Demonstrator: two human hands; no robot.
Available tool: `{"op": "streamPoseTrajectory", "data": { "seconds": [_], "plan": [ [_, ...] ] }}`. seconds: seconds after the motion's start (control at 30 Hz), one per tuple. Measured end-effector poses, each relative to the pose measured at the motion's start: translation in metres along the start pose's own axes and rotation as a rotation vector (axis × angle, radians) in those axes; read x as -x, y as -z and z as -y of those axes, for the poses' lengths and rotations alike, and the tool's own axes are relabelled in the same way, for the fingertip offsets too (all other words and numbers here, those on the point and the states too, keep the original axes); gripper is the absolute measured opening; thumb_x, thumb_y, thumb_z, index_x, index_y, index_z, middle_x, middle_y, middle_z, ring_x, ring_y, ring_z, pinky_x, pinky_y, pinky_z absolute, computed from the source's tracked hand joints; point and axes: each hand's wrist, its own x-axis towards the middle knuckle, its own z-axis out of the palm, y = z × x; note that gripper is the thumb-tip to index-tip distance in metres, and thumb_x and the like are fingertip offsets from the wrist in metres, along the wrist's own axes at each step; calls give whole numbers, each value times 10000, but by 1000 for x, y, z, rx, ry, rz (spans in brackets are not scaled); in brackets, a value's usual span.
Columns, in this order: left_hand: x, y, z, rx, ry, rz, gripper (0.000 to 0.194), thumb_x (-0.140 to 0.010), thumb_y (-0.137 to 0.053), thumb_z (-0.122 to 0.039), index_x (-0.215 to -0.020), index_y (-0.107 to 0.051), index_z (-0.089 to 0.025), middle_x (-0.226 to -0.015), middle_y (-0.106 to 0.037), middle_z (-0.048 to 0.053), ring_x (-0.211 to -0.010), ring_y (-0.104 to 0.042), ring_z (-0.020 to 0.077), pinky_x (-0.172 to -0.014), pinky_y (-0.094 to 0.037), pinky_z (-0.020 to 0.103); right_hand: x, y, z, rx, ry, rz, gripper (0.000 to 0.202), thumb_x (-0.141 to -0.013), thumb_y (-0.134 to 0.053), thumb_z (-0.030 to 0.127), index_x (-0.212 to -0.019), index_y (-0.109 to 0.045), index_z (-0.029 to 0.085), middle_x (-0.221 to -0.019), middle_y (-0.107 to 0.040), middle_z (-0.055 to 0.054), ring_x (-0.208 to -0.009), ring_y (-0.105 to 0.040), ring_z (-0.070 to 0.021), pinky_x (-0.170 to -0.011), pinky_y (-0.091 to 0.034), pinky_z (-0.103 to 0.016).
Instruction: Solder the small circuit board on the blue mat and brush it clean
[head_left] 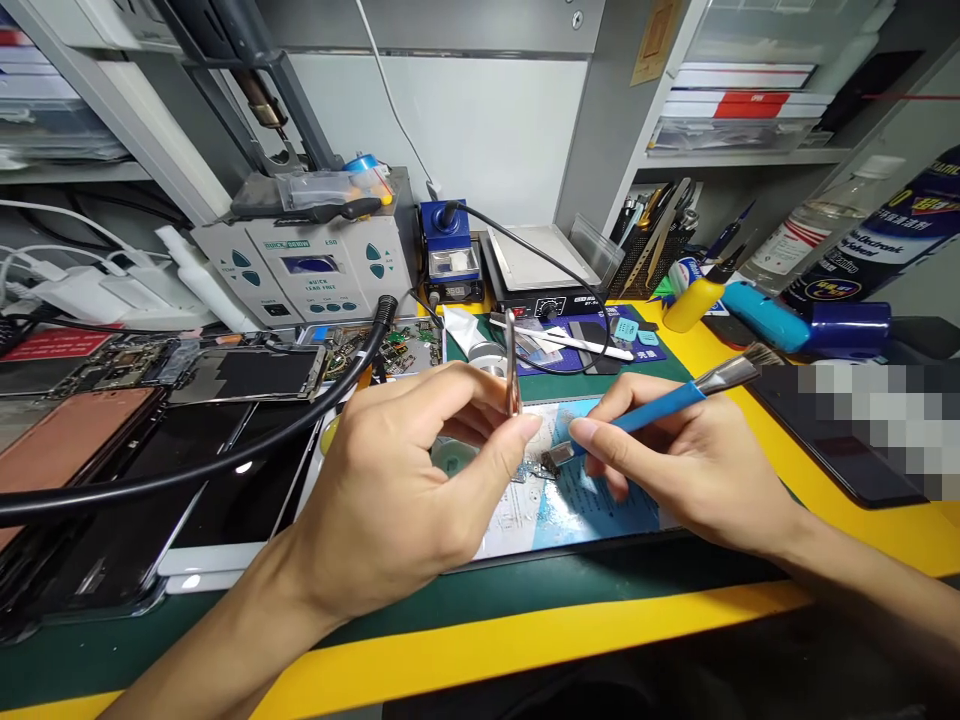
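Observation:
My left hand (420,480) pinches metal tweezers (513,365), held upright between thumb and fingers. A small circuit board piece (534,470) lies below its fingertips, partly hidden. My right hand (675,455) is closed around a blue double-ended brush (649,410). One bristle end points down to the left at the small board, touching or just beside it; the other end points up to the right. Beneath both hands is a blue and white work pad (517,520). A round greenish container (454,457) is partly behind my left hand.
A hot-air station (311,265) and soldering unit (450,250) stand behind. Its thick black hose (300,437) crosses the left side over phone parts. Right of the pad lie a dark phone (832,440), a yellow bottle (694,300) and a blue tool (765,315).

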Motion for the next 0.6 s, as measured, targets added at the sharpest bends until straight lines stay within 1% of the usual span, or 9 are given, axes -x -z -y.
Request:
{"op": "streamPoseTrajectory", "data": {
  "seconds": [0.1,0.23,0.37,0.5,0.6],
  "plan": [
    [-1,0,2,50,18,33,34,-862,-697,-203,-856,-673,-178,-788,-718,-34,-656,-674,82,-621,-557,177,0,1,-1,-3,-15,12,339,-796,-777,484,-703,-616,200,-554,-639,0,-432,-548,-126,-397,-419,-235],
    [0,0,2,68,17,67,28,-881,-681,-197,-871,-673,-172,-796,-718,-33,-665,-674,70,-635,-549,156,0,2,-2,-8,-21,12,315,-796,-786,459,-707,-622,206,-537,-625,12,-433,-544,-122,-406,-412,-232],
    [1,0,1,69,8,84,38,-883,-676,-200,-859,-665,-173,-800,-708,-27,-664,-669,80,-630,-549,182,1,2,-1,-32,-9,18,309,-807,-781,440,-700,-614,204,-533,-617,18,-427,-534,-114,-399,-398,-226],
    [0,-1,2,38,-8,88,37,-880,-679,-199,-863,-660,-172,-817,-702,-18,-674,-660,89,-633,-546,206,1,2,0,-38,-6,19,310,-813,-775,439,-698,-610,202,-535,-613,17,-423,-529,-113,-391,-388,-226],
    [-1,-1,2,28,-32,68,46,-881,-678,-182,-849,-654,-160,-809,-697,-19,-680,-650,71,-645,-537,179,1,1,0,-45,-21,19,294,-814,-778,426,-709,-618,203,-531,-611,21,-424,-526,-111,-390,-383,-222]
  ]
}}
